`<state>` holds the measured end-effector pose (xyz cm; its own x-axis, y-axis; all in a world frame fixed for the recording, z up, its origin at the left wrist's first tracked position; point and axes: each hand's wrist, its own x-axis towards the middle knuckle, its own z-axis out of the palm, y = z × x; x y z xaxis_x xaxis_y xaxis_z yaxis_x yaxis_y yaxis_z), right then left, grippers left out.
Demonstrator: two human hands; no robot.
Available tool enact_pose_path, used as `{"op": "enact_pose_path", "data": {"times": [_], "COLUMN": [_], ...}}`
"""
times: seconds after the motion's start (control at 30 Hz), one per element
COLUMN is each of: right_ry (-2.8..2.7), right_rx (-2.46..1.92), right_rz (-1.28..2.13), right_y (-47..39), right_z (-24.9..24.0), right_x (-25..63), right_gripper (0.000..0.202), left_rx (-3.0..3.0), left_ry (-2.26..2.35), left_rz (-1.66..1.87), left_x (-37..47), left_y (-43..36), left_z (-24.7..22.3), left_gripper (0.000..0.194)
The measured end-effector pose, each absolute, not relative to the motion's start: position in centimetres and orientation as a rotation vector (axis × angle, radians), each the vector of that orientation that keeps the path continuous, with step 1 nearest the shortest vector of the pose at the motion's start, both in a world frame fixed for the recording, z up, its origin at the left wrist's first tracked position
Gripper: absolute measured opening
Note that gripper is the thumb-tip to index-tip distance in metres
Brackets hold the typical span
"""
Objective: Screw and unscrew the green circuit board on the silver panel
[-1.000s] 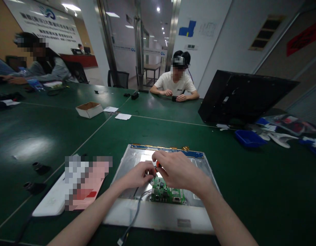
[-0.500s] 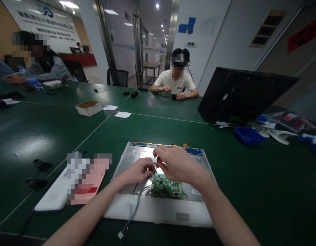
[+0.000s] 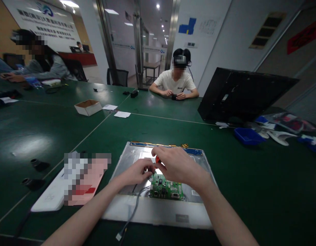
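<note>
The right hand (image 3: 178, 165) pinches 1 red tool (image 3: 157, 159) by 1 green board (image 3: 166, 188). The left hand (image 3: 137, 171) curls alongside; its grip I cannot tell.

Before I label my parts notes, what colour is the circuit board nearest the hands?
The circuit board is green; it shows best in the head view.

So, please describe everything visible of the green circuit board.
The green circuit board lies flat on a metal-looking panel, bearing dark components and a socket at its near edge. A grey cable runs at its left. The right hand partly hides its far side; the left hand is by its far left corner; contact is unclear.
</note>
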<state>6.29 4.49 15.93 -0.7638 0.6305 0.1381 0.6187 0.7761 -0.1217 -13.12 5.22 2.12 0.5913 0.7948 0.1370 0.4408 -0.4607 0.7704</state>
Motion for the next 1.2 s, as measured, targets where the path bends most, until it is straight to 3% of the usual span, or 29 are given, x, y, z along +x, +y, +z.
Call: {"op": "enact_pose_path", "data": {"times": [0.6, 0.97, 1.2], "right_ry": [-2.772, -2.789, -2.79], "right_rx": [-1.04, -0.923, -0.864], "right_rz": [0.077, 0.164, 0.213], "right_y": [5.2, 4.8, 4.6], "right_z": [15.7, 15.3, 15.6], "right_x": [6.2, 6.1, 5.6], "right_gripper": [0.016, 0.01, 0.012], "left_rx": [2.136, 2.157, 2.136], "left_ry": [0.975, 1.058, 1.029], "left_rz": [0.646, 0.627, 0.644], "left_x": [-13.0, -13.1, -13.2], "left_y": [5.2, 5.3, 5.3], "left_z": [2.5, 1.9, 1.8], "left_gripper": [0.018, 0.008, 0.015]}}
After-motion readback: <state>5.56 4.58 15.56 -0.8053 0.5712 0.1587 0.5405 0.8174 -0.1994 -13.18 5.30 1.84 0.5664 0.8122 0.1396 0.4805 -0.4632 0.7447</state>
